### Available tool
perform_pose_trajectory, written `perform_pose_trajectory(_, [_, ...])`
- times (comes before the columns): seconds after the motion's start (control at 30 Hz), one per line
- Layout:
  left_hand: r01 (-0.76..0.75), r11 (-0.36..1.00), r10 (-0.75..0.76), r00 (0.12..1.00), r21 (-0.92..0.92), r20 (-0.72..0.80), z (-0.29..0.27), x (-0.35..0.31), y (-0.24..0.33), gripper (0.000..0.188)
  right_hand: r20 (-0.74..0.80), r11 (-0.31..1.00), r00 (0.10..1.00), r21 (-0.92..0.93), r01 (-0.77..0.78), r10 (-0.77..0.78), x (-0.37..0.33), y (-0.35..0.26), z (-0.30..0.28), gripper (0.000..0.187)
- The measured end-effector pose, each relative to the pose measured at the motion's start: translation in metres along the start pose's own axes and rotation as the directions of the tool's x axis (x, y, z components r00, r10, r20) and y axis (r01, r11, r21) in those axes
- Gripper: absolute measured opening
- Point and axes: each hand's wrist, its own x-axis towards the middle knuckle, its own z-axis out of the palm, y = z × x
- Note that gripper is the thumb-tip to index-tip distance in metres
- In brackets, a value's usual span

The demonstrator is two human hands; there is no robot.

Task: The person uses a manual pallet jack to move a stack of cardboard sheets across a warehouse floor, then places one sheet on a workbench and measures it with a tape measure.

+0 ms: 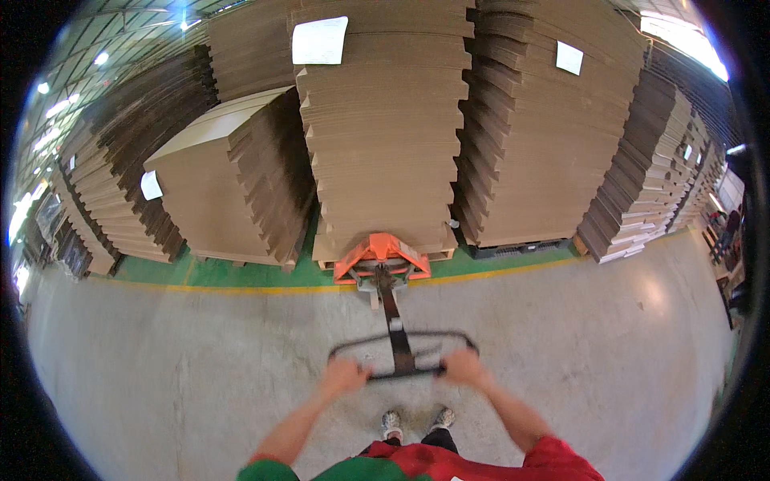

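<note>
The fingers [364,374] of the left hand [345,376] and right hand [463,367] grasp the black loop handle [403,363] near its 8 and 4 o'clock. The orange pallet jack [382,246] stands at 12 o'clock, against the base of a tall cardboard stack [381,152]. Pushing or pulling, I would load both sides equally, avoid jerks that might tip the stack, and keep the shoes [443,418] at 6 o'clock clear

Short-sleeved shirt [421,462], red and green; dark trousers [439,438]; mottled grey shoes [443,418].
</note>
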Motion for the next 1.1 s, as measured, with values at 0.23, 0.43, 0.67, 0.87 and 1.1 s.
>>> perform_pose_trajectory(0.23, [-0.003, 0.999, -0.043, 0.542, -0.053, -0.839, -0.167, 0.100, 0.040, 0.046, -0.671, 0.984, 0.719, 0.104, -0.145, 0.178, 0.102, 0.006, -0.184, 0.032])
perform_pose_trajectory(0.43, [0.094, 0.995, -0.097, 0.991, -0.043, -0.093, 0.026, -0.113, 0.066, 0.066, -0.296, 0.990, 0.946, -0.014, -0.142, 0.131, -0.078, -0.058, 0.027, 0.029])
perform_pose_trajectory(0.67, [0.016, 0.974, 0.106, 0.850, -0.227, 0.516, 0.032, 0.016, 0.004, 0.080, 0.154, 1.000, 0.988, -0.020, 0.007, -0.004, -0.001, 0.016, 0.040, 0.057])
perform_pose_trajectory(0.87, [-0.063, 0.987, 0.006, 0.933, -0.147, -0.360, -0.193, 0.090, 0.033, 0.078, -0.693, 0.999, 0.720, 0.034, 0.012, 0.015, 0.093, -0.002, -0.177, 0.018])
perform_pose_trajectory(1.1, [-0.010, 0.987, -0.042, 0.946, 0.161, 0.320, 0.011, 0.013, 0.035, 0.084, -0.155, 0.992, 0.980, 0.047, -0.119, 0.125, 0.011, -0.031, 0.042, 0.017])
